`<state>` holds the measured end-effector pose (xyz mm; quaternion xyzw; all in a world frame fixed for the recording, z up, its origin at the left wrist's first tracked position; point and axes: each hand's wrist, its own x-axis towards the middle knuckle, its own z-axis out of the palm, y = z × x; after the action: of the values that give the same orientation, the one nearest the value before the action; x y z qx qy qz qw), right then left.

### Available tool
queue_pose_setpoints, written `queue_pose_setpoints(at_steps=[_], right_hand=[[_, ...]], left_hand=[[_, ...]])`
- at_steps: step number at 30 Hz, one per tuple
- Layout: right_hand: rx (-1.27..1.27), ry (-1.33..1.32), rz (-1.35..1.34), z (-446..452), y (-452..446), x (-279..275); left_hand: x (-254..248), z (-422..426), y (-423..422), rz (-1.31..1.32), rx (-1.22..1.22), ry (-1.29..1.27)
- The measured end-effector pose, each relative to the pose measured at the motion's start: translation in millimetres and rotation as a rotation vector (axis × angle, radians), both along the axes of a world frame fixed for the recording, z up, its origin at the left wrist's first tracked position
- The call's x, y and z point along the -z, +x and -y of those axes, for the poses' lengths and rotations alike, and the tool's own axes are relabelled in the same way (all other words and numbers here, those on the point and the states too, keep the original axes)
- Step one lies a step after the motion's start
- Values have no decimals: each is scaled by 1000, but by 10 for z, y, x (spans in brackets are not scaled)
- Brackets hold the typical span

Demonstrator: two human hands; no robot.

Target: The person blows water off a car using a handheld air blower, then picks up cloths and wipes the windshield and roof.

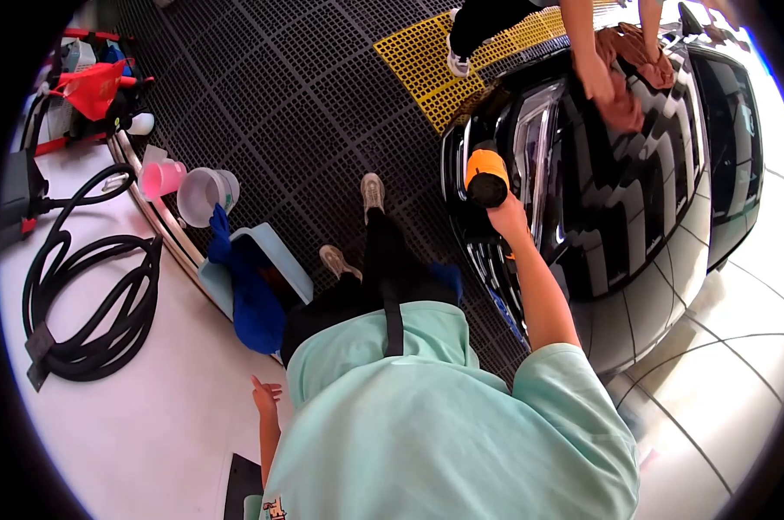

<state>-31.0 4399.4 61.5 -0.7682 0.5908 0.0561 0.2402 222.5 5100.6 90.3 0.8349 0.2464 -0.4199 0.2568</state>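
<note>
My right hand (507, 216) grips an orange and black handheld power tool (487, 166) with a round black end; its exact kind is unclear. The tool is over the front of a shiny black car (613, 208), near the headlight (535, 130). Whether it touches the car I cannot tell. Low at my left side, my left hand (266, 394) hangs with its fingers apart, holding nothing. A blue cloth (257, 303) drapes over a light blue bin (275, 260) beyond that hand.
Another person's hands (595, 78) work on the hood with a brown cloth (621, 42). Black floor grating (279, 104) meets a yellow section (418, 65). At left are a coiled black hose (97, 347), a pink cup (162, 178), a clear bucket (203, 198) and a red-framed cart (54, 146).
</note>
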Motion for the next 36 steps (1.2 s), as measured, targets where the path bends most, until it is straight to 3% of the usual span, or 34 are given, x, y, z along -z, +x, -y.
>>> queue_pose_setpoints(at_steps=[9, 18, 22, 24, 26, 30, 36], right_hand=[[-49, 129, -47, 1385, 762, 216], [24, 227, -147, 2243, 1219, 581], [-24, 154, -149, 2212, 1190, 676], [57, 352, -225, 2133, 1276, 485], [35, 222, -159, 1921, 1329, 291], [45, 228, -151, 1687, 1403, 297], [-18, 301, -206, 1602, 1460, 908]], left_hand=[[-472, 1162, -45, 34, -46, 63], [-700, 1598, -340, -27, -111, 124], [-718, 1659, -388, 5, -88, 126], [-695, 1672, -424, 12, -88, 121], [-610, 1612, -492, 4, -109, 106], [-560, 1569, -630, 26, -104, 95], [-680, 1432, -849, 3, -95, 123]])
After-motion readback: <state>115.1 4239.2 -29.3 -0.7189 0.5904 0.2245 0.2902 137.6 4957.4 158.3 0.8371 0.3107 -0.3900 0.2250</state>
